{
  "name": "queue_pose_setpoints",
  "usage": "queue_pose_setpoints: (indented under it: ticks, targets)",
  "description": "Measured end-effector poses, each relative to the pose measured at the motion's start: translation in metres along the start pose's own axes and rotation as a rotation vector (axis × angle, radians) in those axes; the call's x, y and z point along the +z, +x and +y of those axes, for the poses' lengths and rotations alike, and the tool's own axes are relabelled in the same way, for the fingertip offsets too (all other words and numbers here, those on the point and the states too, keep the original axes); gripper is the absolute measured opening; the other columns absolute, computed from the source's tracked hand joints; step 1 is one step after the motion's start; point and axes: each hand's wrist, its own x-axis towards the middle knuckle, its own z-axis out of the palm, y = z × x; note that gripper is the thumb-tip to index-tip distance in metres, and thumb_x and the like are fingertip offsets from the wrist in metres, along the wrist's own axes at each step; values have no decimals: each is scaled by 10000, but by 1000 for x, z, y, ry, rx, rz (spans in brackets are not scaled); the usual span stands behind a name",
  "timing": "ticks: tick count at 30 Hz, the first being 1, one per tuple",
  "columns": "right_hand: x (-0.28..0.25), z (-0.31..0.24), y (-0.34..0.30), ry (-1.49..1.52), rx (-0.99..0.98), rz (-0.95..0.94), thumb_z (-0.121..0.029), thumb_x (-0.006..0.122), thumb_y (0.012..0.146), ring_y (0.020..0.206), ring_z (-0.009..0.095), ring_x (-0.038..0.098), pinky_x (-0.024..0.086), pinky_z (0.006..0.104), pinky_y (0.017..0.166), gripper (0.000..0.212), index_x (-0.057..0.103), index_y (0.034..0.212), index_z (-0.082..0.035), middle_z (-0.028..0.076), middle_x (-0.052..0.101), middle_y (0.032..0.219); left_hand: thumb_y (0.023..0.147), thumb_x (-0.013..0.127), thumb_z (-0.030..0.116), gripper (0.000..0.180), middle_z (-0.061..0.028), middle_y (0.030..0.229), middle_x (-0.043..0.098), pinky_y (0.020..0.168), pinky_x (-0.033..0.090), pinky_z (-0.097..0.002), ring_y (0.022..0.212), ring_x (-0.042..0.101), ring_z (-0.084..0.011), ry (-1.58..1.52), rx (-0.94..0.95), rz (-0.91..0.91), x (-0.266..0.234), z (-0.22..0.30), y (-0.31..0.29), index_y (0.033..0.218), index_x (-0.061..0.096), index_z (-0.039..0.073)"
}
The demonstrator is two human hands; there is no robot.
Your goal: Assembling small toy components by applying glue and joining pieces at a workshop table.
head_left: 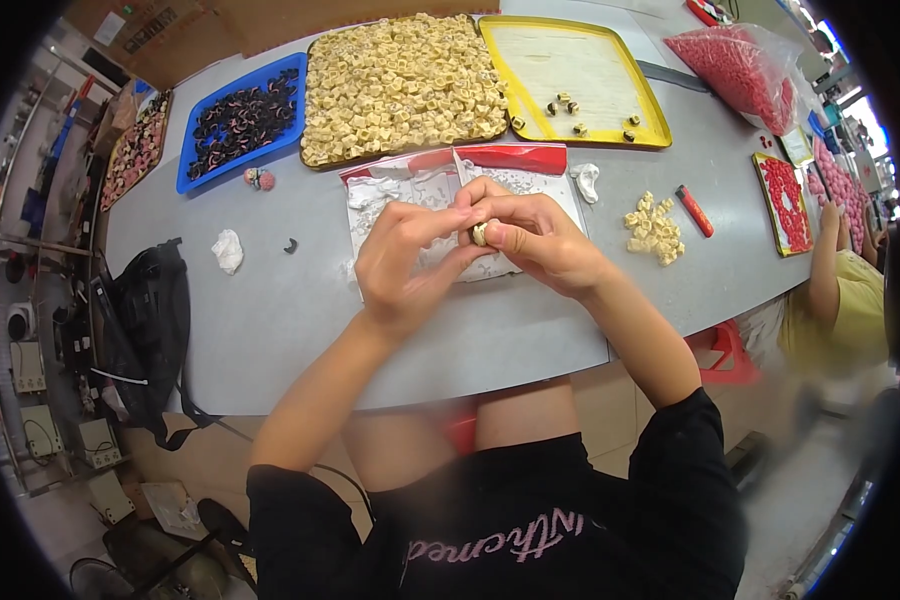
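Above a flat white pad with red edging [515,156], both hands meet over a small cream-coloured piece with a dark band [479,235]. My right hand [550,245] pinches it between thumb and fingers. From the other side, the thumb and forefinger of my left hand [400,262] close in at the piece; their exact contact is partly hidden. Grey-white bits and a crumpled white wad [373,192] lie on the pad. To the right sits a loose heap of cream pieces [654,229], beside a red tube-shaped object [695,211].
At the back stand a blue tray [183,165] of dark curved pieces, a tray heaped with cream pieces [400,85], and a yellow-rimmed tray [570,25] with several banded pieces. A black bag [145,330] hangs at left. Another person [840,300] works at far right, near red pieces [785,205].
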Motion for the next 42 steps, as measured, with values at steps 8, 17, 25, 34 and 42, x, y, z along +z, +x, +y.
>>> queue_pose_setpoints:
  ticks: [8,17,25,34,42]
  targets:
    - [-2,-7,-3,-96,11,-100,-212,573,900,1007,166,478,399,311,894,262,610,1001,26,67,475,1107,593,766,-51,401,-83,879,658,651,447,-278,755,577,-184,-112,100,-69,-1,6,9,934,582,47]
    - [2,-11,-3,-133,51,-165,-221,579,892,1009,158,480,403,303,891,251,617,957,18,60,465,1104,563,729,-59,383,-65,868,668,633,431,-272,714,576,-168,-147,79,-64,-2,9,6,887,565,62]
    - [3,-13,-4,-159,53,-188,-213,579,888,1017,164,488,410,308,892,238,627,956,10,67,468,1111,560,733,-60,410,-53,865,670,618,433,-260,707,571,-164,-138,94,-50,-1,10,5,906,553,68]
    - [5,-13,-3,-226,43,-183,-222,590,881,1012,187,494,373,329,938,237,644,920,5,72,496,1064,505,760,-26,410,-25,850,653,582,426,-275,687,564,-179,-123,87,-52,-2,10,4,863,583,72]
    - [3,-13,-4,-164,85,-157,-196,587,887,1017,161,490,418,302,884,231,630,966,17,61,491,1078,579,725,-19,336,-58,818,648,593,425,-267,677,548,-172,-93,106,-82,-2,7,6,853,548,60]
